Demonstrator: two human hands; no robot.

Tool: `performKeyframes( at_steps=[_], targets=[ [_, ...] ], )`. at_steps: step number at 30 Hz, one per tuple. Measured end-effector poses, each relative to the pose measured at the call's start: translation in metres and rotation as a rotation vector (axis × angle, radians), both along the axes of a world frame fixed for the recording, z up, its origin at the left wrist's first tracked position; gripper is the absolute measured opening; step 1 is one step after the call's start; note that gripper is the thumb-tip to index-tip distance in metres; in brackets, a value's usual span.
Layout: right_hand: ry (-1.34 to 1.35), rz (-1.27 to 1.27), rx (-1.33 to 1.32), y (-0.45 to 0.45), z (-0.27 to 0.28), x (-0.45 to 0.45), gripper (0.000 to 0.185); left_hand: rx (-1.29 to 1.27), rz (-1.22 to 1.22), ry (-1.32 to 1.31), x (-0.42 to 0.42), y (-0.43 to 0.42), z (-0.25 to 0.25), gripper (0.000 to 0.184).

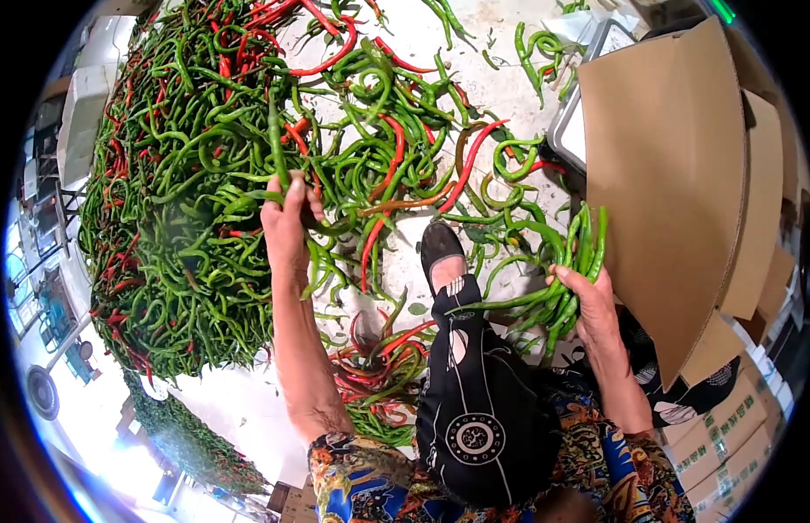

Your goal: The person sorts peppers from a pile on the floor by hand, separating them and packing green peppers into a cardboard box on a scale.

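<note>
Peppers (pixel 183 200), green with some red, form a deep pile along the left side of the floor (pixel 501 57), and looser ones spread from it toward the middle. The left hand (pixel 290 209), at the pile's right edge, is partly closed, thumb and fingers pinching at least 1 green pepper (pixel 277 144) that points away from the person. The right hand (pixel 590 301) is curled around a bunch (pixel 562 292) of green peppers, its thumb across them, near the box (pixel 662 174) on the right side. Between the 2 hands, 1 black shoe (pixel 440 244) stands on the floor. A smaller red and green heap (pixel 383 370) lies left of the leg (pixel 462 375), nearer the person. Beyond the right hand, a tray (pixel 569 131) sits beside the box, partly hidden by it.
</note>
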State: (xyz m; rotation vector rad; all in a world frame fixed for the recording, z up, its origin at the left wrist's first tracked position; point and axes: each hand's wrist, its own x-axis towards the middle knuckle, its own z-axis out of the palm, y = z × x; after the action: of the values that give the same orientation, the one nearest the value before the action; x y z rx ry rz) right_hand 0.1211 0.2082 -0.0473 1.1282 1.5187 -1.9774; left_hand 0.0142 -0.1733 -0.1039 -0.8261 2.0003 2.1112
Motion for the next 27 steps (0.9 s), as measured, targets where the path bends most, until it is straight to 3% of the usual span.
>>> performKeyframes(
  at_steps=[1,2,4,7,8,11,14,16,18,20,22,24,26,27],
  targets=[
    [-0.007,0.003,-0.002,0.0,0.001,0.001,0.044,-0.139,-0.093,-0.082,0.01,-0.009,-0.012,0.015],
    [-0.008,0.001,-0.001,0.0,0.001,0.001,0.044,-0.437,-0.271,-0.068,0.024,-0.024,-0.035,0.014],
    [-0.007,-0.01,0.003,0.001,0.0,0.001,0.043,-0.328,-0.229,-0.097,0.029,-0.022,-0.021,0.016],
    [0.002,0.005,-0.022,0.004,-0.006,0.004,0.043,-0.258,0.098,0.123,0.019,-0.02,-0.004,0.02],
    [-0.001,0.006,-0.009,0.002,-0.006,0.003,0.044,-0.273,0.122,0.212,0.013,-0.018,0.006,0.023],
    [-0.015,-0.001,0.007,-0.002,-0.004,0.002,0.045,-0.007,0.148,0.332,0.005,-0.018,0.025,0.037],
    [-0.02,-0.006,-0.008,-0.003,-0.006,0.001,0.044,0.168,0.259,0.26,0.011,-0.016,0.033,0.036],
    [-0.019,0.006,0.009,-0.001,-0.005,0.002,0.044,0.182,0.371,0.347,0.011,-0.008,0.048,0.032],
    [-0.011,0.003,-0.002,0.001,-0.005,0.003,0.043,0.019,0.353,0.444,0.012,0.006,0.087,0.032],
    [0.007,0.012,-0.021,-0.001,-0.006,0.004,0.042,-0.331,0.263,0.626,0.012,0.021,0.113,0.025],
    [0.03,0.032,-0.033,-0.002,-0.006,0.004,0.042,-0.839,0.103,0.368,0.006,0.02,0.118,0.021],
    [0.041,0.024,-0.026,-0.005,-0.003,0.004,0.038,-0.699,-0.252,0.296,-0.005,-0.01,0.088,0.027],
    [0.07,0.067,-0.051,-0.003,-0.001,0.005,0.039,-0.848,-0.293,0.29,-0.003,-0.01,0.086,0.03],
    [0.075,0.084,-0.043,0.0,-0.003,0.007,0.04,-0.804,-0.186,0.336,-0.003,0.004,0.101,0.03]
  ],
)
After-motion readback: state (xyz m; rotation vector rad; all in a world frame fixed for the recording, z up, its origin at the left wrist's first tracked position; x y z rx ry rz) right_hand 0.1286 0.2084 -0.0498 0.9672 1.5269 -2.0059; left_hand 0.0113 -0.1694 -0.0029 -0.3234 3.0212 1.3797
